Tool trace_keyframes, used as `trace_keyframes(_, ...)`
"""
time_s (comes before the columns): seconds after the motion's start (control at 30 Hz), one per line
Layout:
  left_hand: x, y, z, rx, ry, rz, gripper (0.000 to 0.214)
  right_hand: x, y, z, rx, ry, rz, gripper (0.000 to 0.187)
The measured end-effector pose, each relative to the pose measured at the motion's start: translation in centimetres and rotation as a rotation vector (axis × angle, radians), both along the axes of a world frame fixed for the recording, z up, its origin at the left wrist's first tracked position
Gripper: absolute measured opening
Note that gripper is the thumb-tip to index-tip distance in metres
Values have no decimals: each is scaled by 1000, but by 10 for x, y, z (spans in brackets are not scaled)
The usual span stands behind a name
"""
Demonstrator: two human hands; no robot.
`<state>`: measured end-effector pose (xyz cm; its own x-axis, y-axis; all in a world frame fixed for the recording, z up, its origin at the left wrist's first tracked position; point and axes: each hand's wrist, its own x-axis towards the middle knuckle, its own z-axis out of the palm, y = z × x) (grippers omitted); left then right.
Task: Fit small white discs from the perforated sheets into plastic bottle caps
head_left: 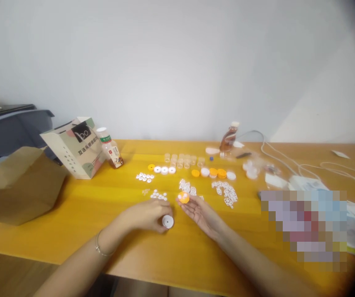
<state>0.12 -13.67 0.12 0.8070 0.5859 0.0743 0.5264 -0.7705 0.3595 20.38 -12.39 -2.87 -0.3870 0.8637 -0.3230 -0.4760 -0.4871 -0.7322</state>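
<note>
My left hand [152,214] has its fingers closed round the side of a white round piece [167,222] with a small dark hole in its middle, low over the table. Palm up, my right hand [200,216] grips an orange round cap [183,198] with small white bits on it. Just beyond my left hand lie small white round pieces [158,194] and a few clear bits [145,192]. White perforated pieces [185,187] are spread behind the orange cap, and more perforated plates [227,193] lie to the right.
Clear cups [181,161] stand behind a row of white rings [164,170] and orange caps [221,173]. A paper bag [81,152] and drink bottle [112,150] are at left; another bottle [228,138] stands behind. Cables [282,161] and a pixelated patch [310,227] are at right.
</note>
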Motion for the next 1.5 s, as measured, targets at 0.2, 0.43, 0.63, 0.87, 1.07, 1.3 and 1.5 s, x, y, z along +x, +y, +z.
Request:
trace_keyframes(0.2, 2, -1, 3, 114, -33, 37, 36, 0, 0, -1, 34, -40, -1, 14)
trace_keyframes(0.43, 20, 3, -7, 288, -243, 277, 26, -2, -2, -3, 69, -47, 16, 13)
trace_keyframes(0.63, 24, 6, -18, 326, -240, 215, 20, -3, -2, -3, 91, -63, 44, 13)
trace_keyframes(0.87, 19, 2, -14, 396, -146, 161, 19, -5, -2, -6, 92, -121, 29, 10)
trace_keyframes(1.07, 25, -2, -15, 603, -151, 145, 17, -5, -4, -5, 76, -125, 37, 12)
trace_keyframes(1.3, 27, -3, -18, 642, -75, 118, 17, -4, -5, -5, 72, -148, 54, 15)
trace_keyframes(1.5, 25, -4, -16, 688, -7, 51, 17, -4, -5, -3, 93, -154, 58, 15)
